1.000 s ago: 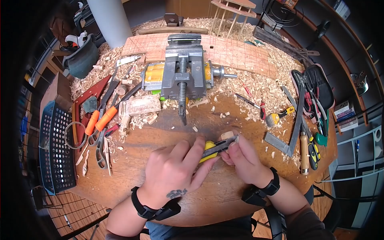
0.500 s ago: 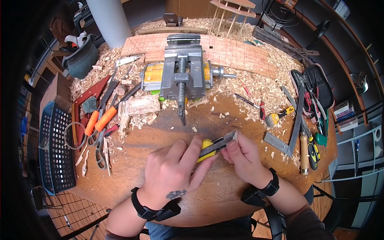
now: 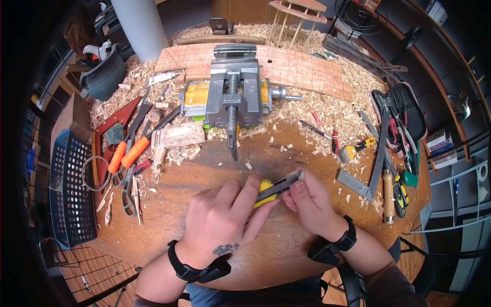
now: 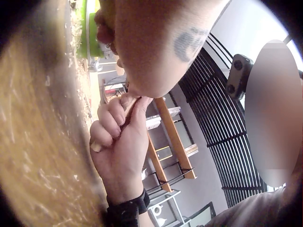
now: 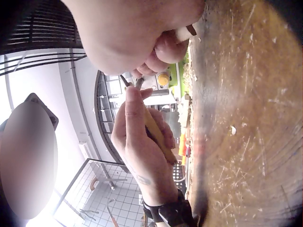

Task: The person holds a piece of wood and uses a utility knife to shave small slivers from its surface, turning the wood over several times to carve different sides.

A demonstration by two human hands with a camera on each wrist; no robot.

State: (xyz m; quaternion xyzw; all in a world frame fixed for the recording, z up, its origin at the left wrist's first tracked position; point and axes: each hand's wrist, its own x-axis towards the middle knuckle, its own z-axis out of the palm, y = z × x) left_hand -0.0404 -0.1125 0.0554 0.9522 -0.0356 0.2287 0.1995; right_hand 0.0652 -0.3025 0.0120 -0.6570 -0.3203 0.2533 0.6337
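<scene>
A yellow-bodied knife (image 3: 266, 193) with a grey blade part lies in the grip of the left hand (image 3: 220, 210), fingers curled round it. Its front end reaches the fingertips of the right hand (image 3: 314, 204). In the right wrist view the left hand (image 5: 142, 137) holds the yellow handle (image 5: 156, 134) from behind, with the right hand (image 5: 128, 35) in the foreground pinching a small wooden piece (image 5: 182, 34). From the left wrist, the right hand (image 4: 118, 142) shows curled round that pale wood (image 4: 130, 109); the left hand (image 4: 147, 47) covers the contact between blade and wood.
Beyond the hands a metal vise (image 3: 234, 87) stands among wood shavings (image 3: 312, 110). At left are scissors (image 3: 129, 197), orange-handled tools (image 3: 135, 150) and a perforated basket (image 3: 76, 204). At right lie a metal square (image 3: 355, 183), a wooden-handled tool (image 3: 389, 202) and a pouch of pliers (image 3: 406, 110).
The knife has shifted slightly up and across the wooden piece, which shows less in the head view than a second ago. Both hands have barely moved and keep their grips.
</scene>
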